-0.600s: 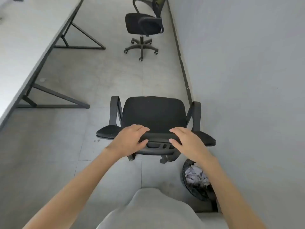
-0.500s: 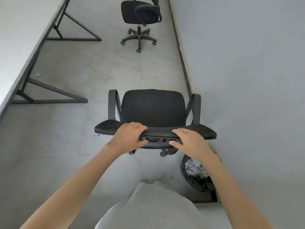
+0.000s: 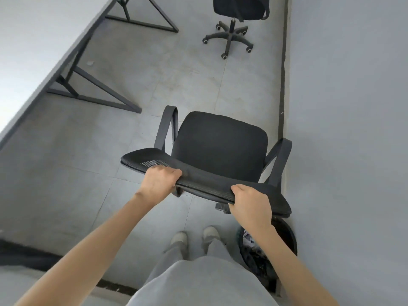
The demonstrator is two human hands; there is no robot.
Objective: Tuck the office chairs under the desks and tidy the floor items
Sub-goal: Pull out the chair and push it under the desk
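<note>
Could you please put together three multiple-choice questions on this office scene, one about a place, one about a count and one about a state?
1. Where is the waste bin?
A. under the desk
B. by the wall, behind the near chair
C. beside the far chair

2. How many office chairs are in view?
A. one
B. two
C. three

3. What are the hands doing to the near chair's backrest?
A. both grip its top edge
B. only the left touches it
C. both hover clear of it

Answers:
1 B: the bin sits against the wall, just behind the near chair.
2 B: the near chair and the far chair by the wall.
3 A: left hand and right hand curl their fingers over the backrest's top edge.
</note>
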